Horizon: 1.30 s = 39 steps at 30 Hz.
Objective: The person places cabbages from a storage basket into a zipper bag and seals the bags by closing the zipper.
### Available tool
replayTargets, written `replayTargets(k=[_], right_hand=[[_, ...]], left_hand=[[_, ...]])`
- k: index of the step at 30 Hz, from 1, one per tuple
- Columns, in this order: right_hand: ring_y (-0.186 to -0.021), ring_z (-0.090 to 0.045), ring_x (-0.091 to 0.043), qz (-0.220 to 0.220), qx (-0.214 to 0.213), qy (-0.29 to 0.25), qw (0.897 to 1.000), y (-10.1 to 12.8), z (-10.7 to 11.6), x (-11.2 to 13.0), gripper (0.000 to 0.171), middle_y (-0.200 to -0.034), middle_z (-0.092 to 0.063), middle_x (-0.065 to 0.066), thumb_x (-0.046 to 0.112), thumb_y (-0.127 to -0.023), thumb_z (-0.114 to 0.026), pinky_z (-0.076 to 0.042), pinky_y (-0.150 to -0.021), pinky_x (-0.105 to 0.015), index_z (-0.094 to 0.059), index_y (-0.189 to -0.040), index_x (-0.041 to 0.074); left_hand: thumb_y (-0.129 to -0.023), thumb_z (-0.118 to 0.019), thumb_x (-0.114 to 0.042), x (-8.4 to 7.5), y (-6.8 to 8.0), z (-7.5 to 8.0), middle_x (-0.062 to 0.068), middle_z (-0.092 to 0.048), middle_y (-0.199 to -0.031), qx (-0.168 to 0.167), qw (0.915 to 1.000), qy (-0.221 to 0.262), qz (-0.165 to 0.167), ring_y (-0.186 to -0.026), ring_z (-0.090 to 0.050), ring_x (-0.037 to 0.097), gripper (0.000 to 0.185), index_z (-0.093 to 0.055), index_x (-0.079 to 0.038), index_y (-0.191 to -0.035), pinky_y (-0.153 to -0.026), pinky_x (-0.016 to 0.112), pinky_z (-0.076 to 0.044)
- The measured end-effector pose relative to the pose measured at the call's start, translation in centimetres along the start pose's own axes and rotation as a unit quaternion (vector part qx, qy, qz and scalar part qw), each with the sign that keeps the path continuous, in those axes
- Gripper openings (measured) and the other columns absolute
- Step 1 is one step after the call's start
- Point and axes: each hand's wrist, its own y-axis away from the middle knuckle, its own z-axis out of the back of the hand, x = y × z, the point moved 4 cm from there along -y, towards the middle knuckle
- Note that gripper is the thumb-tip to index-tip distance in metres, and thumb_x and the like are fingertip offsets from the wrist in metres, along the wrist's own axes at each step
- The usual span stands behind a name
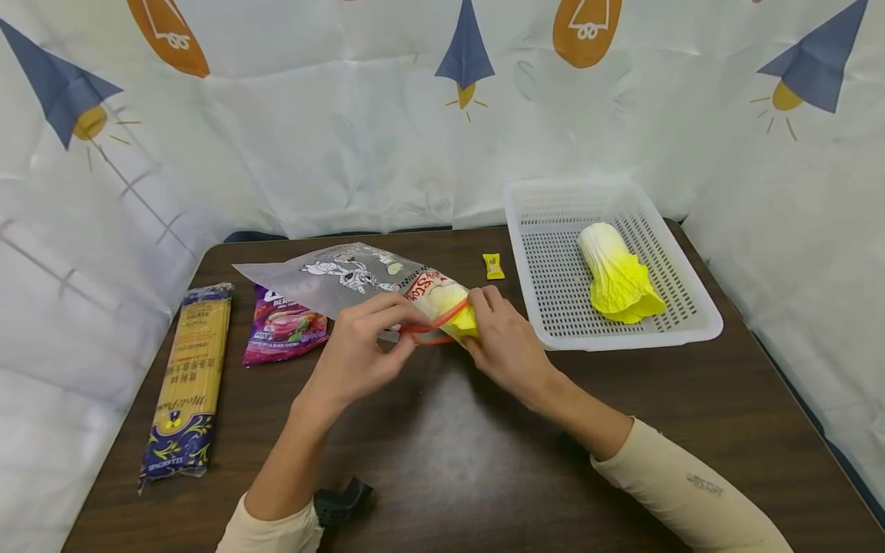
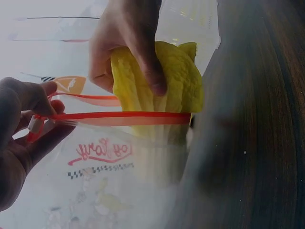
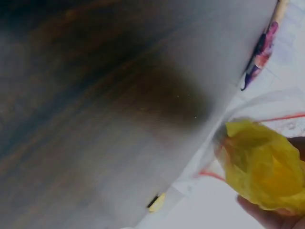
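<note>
A clear zip bag (image 1: 346, 280) with a cartoon print and an orange-red seal (image 2: 119, 117) lies on the dark table. My left hand (image 1: 362, 342) pinches the bag's mouth (image 2: 38, 119) and holds it open. My right hand (image 1: 501, 338) grips a yellow toy cabbage (image 1: 449, 307) by its leafy end (image 2: 162, 81), its white stem inside the bag. In the right wrist view the yellow leaves (image 3: 264, 164) fill the lower right by my fingers. A second toy cabbage (image 1: 618, 273) lies in the white basket (image 1: 553, 230).
A long pasta packet (image 1: 187, 384) lies at the left, a purple snack pouch (image 1: 283, 326) beside it. A small yellow candy (image 1: 494, 266) sits near the basket's left wall. A dark object (image 1: 342, 499) lies by my left sleeve. White printed cloth surrounds the table.
</note>
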Motion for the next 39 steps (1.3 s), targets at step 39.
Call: replayTargets(k=[39], right_hand=[[-0.076, -0.065, -0.027, -0.121, 0.144, 0.064, 0.980, 0.2, -2.0, 0.9, 0.079, -0.106, -0.061, -0.012, 0.056, -0.082, -0.082, -0.058, -0.061, -0.042, -0.047, -0.133, 0.008]], left_hand=[[-0.085, -0.075, 0.004, 1.5, 0.4, 1.1, 0.004, -0.076, -0.093, -0.173, 0.9777, -0.084, 0.085, -0.083, -0.068, 0.019, 0.018, -0.082, -0.010, -0.095, -0.067, 0.028, -0.053]])
